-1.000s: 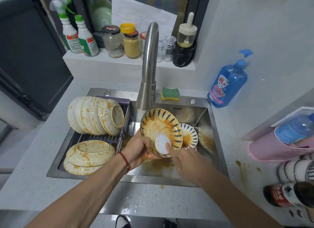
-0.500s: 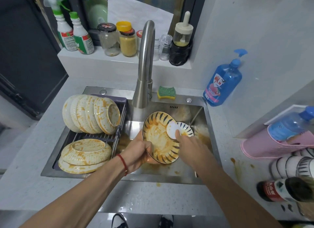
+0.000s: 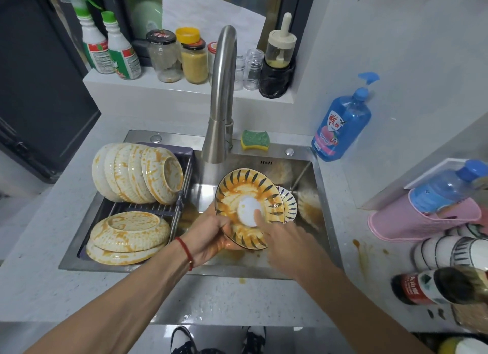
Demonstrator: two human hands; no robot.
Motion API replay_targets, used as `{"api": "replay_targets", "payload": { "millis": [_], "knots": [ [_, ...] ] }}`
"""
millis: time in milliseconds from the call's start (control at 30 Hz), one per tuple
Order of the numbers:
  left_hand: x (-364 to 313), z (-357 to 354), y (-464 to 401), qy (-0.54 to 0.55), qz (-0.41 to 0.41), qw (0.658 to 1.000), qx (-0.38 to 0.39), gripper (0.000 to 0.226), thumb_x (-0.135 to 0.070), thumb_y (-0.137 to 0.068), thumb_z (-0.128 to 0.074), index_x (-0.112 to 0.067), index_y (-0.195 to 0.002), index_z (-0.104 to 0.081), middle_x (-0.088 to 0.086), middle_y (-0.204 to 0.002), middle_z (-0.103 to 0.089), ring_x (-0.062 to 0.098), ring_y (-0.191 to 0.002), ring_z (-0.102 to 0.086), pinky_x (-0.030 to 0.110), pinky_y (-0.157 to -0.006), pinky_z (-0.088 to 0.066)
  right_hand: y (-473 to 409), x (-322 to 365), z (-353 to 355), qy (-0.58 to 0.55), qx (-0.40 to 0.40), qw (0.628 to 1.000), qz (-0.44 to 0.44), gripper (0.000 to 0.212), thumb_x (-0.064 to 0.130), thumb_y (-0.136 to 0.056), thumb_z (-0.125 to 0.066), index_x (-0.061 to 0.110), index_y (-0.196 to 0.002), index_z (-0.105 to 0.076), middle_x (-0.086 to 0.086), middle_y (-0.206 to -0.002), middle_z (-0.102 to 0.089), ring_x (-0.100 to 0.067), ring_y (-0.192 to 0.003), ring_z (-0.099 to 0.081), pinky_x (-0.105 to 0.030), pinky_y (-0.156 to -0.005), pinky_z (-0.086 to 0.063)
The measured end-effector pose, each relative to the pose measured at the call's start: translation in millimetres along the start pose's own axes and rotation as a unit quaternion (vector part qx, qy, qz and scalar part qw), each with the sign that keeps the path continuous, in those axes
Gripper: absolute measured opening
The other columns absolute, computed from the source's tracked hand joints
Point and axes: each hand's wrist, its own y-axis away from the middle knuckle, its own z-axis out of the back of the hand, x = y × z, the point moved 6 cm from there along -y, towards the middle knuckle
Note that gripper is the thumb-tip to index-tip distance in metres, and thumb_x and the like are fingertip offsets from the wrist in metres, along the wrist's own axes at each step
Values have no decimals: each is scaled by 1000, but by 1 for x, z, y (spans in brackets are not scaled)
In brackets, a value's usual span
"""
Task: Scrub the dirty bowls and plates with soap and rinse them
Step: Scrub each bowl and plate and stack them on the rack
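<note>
A pale speckled countertop (image 3: 79, 282) is seen; a blue soap bottle (image 3: 340, 124) stands at two o'clock, orange spatter (image 3: 361, 250) at three.

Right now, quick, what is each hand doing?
Left hand: grips the striped bowl by its lower rim, over the sink.
Right hand: presses a white round scrubber against the bowl's inside; whether fingers curl round it cannot be told.
</note>
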Motion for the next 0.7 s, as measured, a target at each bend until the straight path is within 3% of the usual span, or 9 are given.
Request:
{"api": "replay_targets", "payload": {
  "millis": [67, 233, 300, 367, 467, 567, 700],
  "knots": [
    [-3, -1, 1, -2, 0, 1000, -6, 79, 29, -76, -27, -15, -134, -57, 18, -121, -72, 41, -104, -74, 58, -63, -63, -7, -19, 3, 9, -13, 999, -38, 64, 16, -105, -39, 28, -162, -14, 0, -90, -50, -22, -80, -50, -40, -72, -49],
    [-7, 3, 0, -22, -16, 999, -23, 83, 30, -74, -25, -11, -139, -54, 20, -119, -69, 41, -104, -70, 46, -55, -61, 15, 13, -15, -22, -11, 999, 33, 62, 17, -106, -41, 31, -160, -14, 3, -82, -52, -18, -76, -56, -37, -65, -46],
    [-8, 3, -1, -22, -17, 999, -23, 82, 31, -75, -26, -15, -138, -52, 19, -119, -67, 40, -101, -67, 43, -51, -60, 2, -10, -11, 2, -19, 1000, -21, 64, 13, -105, -42, 26, -162, -15, 4, -83, -50, -16, -75, -53, -33, -63, -41],
    [-7, 3, -2, -36, -23, 999, -29, 84, 31, -74, -28, -16, -141, -49, 18, -118, -64, 35, -96, -67, 47, -55, -61, 4, -10, -15, -5, 1, 999, -34, 66, 13, -105, -41, 25, -163, -13, 3, -88, -49, -16, -76, -52, -30, -64, -39],
    [-6, 10, -6, -57, -29, 997, -52, 89, 30, -72, -29, -18, -144, -48, 17, -111, -67, 27, -87, -69, 59, -71, -60, 25, 12, -30, -33, 48, 998, 17, 61, 18, -108, -37, 30, -162, -11, 2, -96, -51, -16, -84, -55, -33, -72, -46],
    [-4, 11, -6, -41, -22, 998, -50, 87, 30, -73, -27, -18, -142, -50, 19, -126, -65, 39, -109, -66, 53, -63, -61, 10, -15, -27, 7, 34, 999, -15, 65, 16, -106, -39, 27, -163, -10, 2, -95, -58, -11, -77, -58, -28, -65, -46],
    [-5, 12, -7, -26, -17, 998, -56, 86, 29, -72, -27, -15, -143, -49, 20, -124, -65, 40, -106, -65, 47, -59, -60, 20, 2, -35, 21, 52, 998, 16, 69, 16, -106, -40, 29, -163, -4, 2, -95, -54, -10, -76, -54, -27, -65, -45]
  ]
}}
